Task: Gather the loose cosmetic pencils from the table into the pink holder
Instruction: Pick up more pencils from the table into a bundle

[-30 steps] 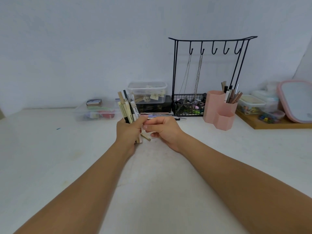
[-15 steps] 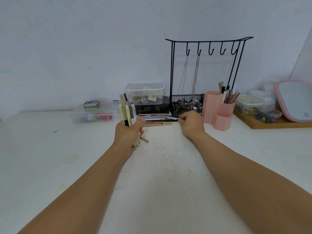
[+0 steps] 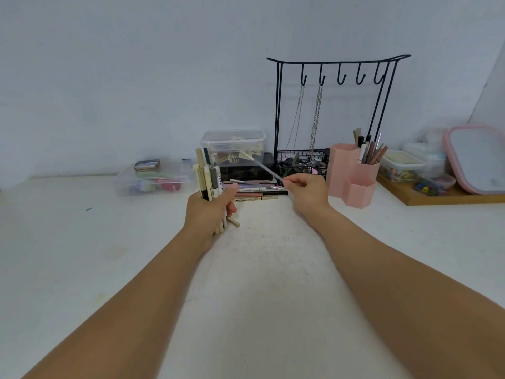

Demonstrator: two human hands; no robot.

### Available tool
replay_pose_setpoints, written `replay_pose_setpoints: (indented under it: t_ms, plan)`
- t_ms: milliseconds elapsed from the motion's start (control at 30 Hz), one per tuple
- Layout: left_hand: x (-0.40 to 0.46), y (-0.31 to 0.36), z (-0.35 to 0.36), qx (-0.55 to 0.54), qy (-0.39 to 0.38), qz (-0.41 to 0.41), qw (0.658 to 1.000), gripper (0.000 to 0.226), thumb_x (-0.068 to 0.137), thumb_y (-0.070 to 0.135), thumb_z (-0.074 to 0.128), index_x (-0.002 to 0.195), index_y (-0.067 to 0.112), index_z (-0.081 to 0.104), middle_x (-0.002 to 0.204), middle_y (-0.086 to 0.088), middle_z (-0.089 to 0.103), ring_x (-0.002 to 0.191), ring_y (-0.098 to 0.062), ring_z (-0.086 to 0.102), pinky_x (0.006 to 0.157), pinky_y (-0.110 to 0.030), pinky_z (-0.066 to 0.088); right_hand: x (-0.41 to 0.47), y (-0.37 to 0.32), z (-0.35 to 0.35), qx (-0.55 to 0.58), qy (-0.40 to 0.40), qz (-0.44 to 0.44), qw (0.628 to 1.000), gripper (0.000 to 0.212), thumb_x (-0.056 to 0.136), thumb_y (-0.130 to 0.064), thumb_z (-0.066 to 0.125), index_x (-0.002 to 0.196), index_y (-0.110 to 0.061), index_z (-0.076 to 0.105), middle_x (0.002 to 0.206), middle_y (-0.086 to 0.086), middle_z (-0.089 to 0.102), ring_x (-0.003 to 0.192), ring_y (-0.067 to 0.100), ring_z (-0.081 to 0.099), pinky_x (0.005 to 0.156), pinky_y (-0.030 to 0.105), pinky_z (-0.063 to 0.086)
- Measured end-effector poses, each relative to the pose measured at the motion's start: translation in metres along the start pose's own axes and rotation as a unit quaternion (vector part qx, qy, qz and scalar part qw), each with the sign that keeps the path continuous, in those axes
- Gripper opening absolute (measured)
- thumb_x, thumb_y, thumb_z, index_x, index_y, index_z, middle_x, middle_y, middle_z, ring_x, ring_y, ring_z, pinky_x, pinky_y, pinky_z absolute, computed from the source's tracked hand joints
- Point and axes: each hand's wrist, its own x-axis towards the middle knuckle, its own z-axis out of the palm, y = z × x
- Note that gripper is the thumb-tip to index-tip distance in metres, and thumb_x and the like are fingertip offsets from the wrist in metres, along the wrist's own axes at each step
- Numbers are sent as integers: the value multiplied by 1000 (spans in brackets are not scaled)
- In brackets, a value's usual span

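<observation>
- I see soft, even, fairly bright light; shadows on the tabletop (image 3: 82, 255) are faint.
- The thin pencil (image 3: 266, 168) is smeared, probably motion blur.
- Wide-angle bending curves the far edges; corners look slightly soft.

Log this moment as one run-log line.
left hand: holds pencil bundle | right hand: lifting grey pencil | loose pencils: on table | pink holder: partly filled

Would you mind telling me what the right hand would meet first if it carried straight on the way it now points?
Probably the black wire basket at the foot of the jewellery stand, just beyond the right hand; the pink holder sits off to its right. Depth is hard to judge.
</observation>
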Motion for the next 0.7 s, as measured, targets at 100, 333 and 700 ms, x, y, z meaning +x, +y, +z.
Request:
replay_pose_setpoints:
  t_ms: [100,333,700]
  plan:
    - [-1,-1,0,-12,1,10,1000,43,83,47,79,71,9,65,54,-2,61,55,-19,57,61,-37,51,-9,-7,5,89,-57,0,994,14,89,-7,72,86,-18,78,66,-10,68,53,-4,55,57,12,45]
    - [1,1,-4,-84,22,19,996,38,86,44,78,89,7,73,51,2,57,47,-14,54,54,-30,50,-40,-26,34,211,-229,1,950,13,91,-1,68,92,-11,77,75,8,71,63,11,60,59,21,52]
    - [-2,2,-5,-134,-10,26,991,42,55,31,96,83,12,71,69,-5,73,61,-17,70,54,-26,56,-58,-30,51,168,-343,-19,924,10,91,1,68,99,2,73,81,16,70,63,12,62,55,20,51]
